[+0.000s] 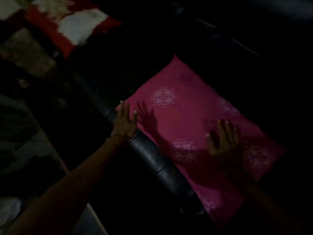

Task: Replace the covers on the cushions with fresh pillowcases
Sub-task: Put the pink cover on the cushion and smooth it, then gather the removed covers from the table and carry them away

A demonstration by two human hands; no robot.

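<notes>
pink cushion [194, 129] lies flat on dark sofa seat [152, 156] | left hand [124, 123] at its near-left edge, fingers [126, 107] straight, close together | right hand [223, 138] flat on cushion, fingers straight, slightly spread | red-and-white cushion [71, 22] far left, well apart

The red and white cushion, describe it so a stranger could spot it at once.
Start at the dark sofa crossing the middle. Past the pink cushion under both hands, look upper left. The red and white cushion is there, the only one with white patches.
</notes>
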